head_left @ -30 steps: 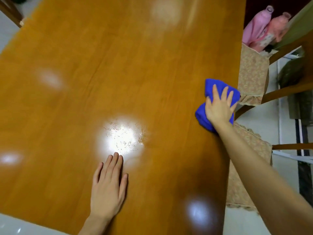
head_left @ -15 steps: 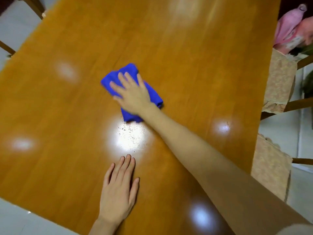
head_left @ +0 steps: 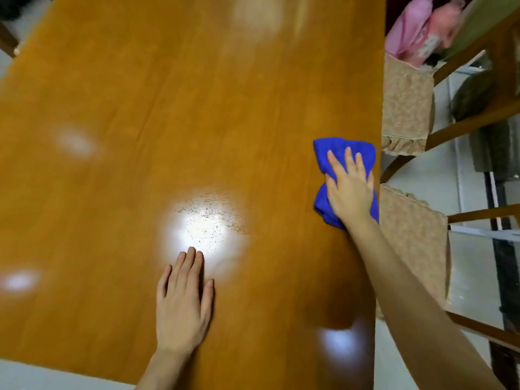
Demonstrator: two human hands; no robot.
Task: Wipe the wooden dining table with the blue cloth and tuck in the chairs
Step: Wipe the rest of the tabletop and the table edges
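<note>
At the right edge of the wooden dining table (head_left: pixel 140 108), the blue cloth (head_left: pixel 337 149) lies bunched on the tabletop, its far end fanned out and its near end peeking from under the wrist. The right hand (head_left: pixel 350 190) presses down on it with the palm flat and the fingers (head_left: pixel 349 161) straight and slightly spread, not curled round the fabric. The right forearm runs in from the lower right corner of the view, crossing the table's edge.

The left hand (head_left: pixel 181 305) rests flat on the bare wood near the table's near edge, well apart from the cloth, fingers straight and close together, thumb out to the side, holding nothing. Just beyond its fingertips a bright glare patch (head_left: pixel 205 223) shows specks and streaks on the glossy surface. Softer reflections dot the wood elsewhere.

Along the right side stand 2 chairs with wooden frames and beige patterned seat covers: the nearer chair (head_left: pixel 410 229) and the farther chair (head_left: pixel 406 105). Both covers meet the table's edge in the view; how far the seats reach under the top cannot be told. Behind the farther chair sit 2 blurred pink bottles (head_left: pixel 408 32). A pale tiled floor (head_left: pixel 472 277) shows between the chair legs.
</note>
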